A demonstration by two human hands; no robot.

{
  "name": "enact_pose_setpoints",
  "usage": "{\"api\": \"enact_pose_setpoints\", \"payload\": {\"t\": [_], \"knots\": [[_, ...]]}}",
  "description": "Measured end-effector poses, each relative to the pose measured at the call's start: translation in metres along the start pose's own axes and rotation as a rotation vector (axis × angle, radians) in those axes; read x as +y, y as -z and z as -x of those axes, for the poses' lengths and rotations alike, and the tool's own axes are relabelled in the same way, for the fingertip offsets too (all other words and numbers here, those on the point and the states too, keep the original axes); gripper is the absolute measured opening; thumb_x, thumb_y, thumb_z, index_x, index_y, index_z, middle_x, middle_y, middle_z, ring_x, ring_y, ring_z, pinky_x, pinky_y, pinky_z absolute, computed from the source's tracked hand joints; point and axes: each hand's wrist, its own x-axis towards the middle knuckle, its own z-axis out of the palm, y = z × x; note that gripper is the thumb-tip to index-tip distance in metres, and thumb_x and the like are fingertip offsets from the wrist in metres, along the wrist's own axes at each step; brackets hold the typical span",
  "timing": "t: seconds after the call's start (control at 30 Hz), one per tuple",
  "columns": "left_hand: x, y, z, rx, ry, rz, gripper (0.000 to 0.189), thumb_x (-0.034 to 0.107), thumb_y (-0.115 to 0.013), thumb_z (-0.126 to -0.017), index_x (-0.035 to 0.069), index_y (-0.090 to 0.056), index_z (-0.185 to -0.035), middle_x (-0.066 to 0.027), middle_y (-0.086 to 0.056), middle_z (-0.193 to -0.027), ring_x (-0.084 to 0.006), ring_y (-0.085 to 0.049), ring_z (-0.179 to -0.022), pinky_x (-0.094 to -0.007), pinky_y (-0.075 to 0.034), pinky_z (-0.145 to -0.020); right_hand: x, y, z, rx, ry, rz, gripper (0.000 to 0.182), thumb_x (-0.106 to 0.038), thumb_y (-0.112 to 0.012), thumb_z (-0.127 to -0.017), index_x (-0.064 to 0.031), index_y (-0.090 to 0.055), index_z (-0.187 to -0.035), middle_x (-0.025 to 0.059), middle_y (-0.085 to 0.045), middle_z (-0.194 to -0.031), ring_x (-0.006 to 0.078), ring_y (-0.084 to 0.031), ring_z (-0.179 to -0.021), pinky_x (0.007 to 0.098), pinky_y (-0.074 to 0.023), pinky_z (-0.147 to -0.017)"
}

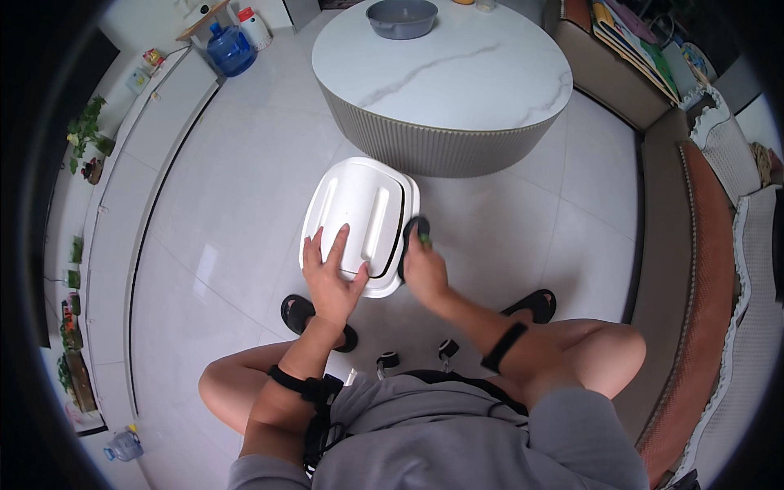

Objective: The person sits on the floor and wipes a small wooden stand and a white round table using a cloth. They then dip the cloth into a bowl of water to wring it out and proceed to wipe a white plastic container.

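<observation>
A white plastic bin (352, 202) with a rounded lid stands on the floor before me. A dark gap runs along the right edge of its lid. My left hand (331, 275) lies on the near part of the lid, fingers spread, gripping nothing. At the bin's right side, my right hand (424, 272) grips a black handheld brush or scrubber (405, 245) with a small green part. The tool is against or very near the bin's side wall; contact is hard to tell. Blur and the fingers hide part of it.
Beyond the bin stands an oval marble-look table (447, 73) bearing a grey basin (402, 18). A sofa (667, 294) runs along the right. To the left is a low white cabinet (122, 202) with plants. Blue water jugs (230, 52) stand farther off. My slippered feet flank the bin.
</observation>
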Motion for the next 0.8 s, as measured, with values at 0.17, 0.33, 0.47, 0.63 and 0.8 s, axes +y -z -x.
{"api": "enact_pose_setpoints", "payload": {"t": [0.17,0.33,0.47,0.63,0.8], "knots": [[0.001,-0.001,-0.001,-0.004,0.004,0.026,0.072,0.015,-0.075,-0.067,0.02,-0.052,-0.135,-0.0239,-0.042,-0.136,-0.0436,-0.038,-0.127,-0.048,-0.033,-0.106,-0.017,0.002,0.066,-0.015,0.088,-0.183,0.045,-0.02,-0.057,-0.089,0.0036,-0.049,-0.127,0.0242,-0.063,-0.094,0.0403,-0.063,-0.074,0.0463,-0.0515,-0.065],[0.002,0.002,-0.001,-0.016,0.016,0.031,0.071,0.015,-0.075,-0.068,0.019,-0.052,-0.134,-0.024,-0.042,-0.136,-0.0435,-0.038,-0.127,-0.0475,-0.034,-0.106,-0.032,0.0,0.063,0.183,0.029,-0.199,0.049,-0.026,-0.059,-0.089,0.0031,-0.05,-0.128,0.0228,-0.054,-0.104,0.04,-0.054,-0.096,0.0455,-0.0452,-0.083],[-0.001,0.0,-0.001,-0.024,0.017,0.042,0.07,0.024,-0.076,-0.067,0.019,-0.054,-0.133,-0.0269,-0.044,-0.132,-0.0452,-0.04,-0.124,-0.0527,-0.032,-0.105,-0.03,-0.016,0.039,0.232,-0.027,-0.057,0.053,-0.028,-0.056,-0.091,0.0024,-0.045,-0.133,0.0244,-0.048,-0.107,0.0416,-0.048,-0.101,0.0478,-0.0411,-0.087],[-0.003,0.004,0.0,-0.041,0.029,0.069,0.07,0.025,-0.076,-0.067,0.02,-0.054,-0.133,-0.0272,-0.044,-0.132,-0.0463,-0.039,-0.124,-0.0532,-0.033,-0.103,-0.01,-0.017,-0.045,0.192,-0.108,0.047,0.057,-0.037,-0.046,-0.095,0.0033,-0.041,-0.136,0.0273,-0.045,-0.117,0.042,-0.043,-0.108,0.0489,-0.0337,-0.097],[0.002,0.006,-0.006,-0.058,0.01,0.035,0.07,0.02,-0.075,-0.066,0.016,-0.054,-0.132,-0.0275,-0.046,-0.129,-0.0452,-0.044,-0.121,-0.05,-0.037,-0.101,0.001,-0.019,-0.131,0.246,0.093,-0.188,0.049,-0.032,-0.036,-0.099,-0.0026,-0.041,-0.138,0.0256,-0.044,-0.124,0.0438,-0.038,-0.122,0.0498,-0.0284,-0.106]]}}
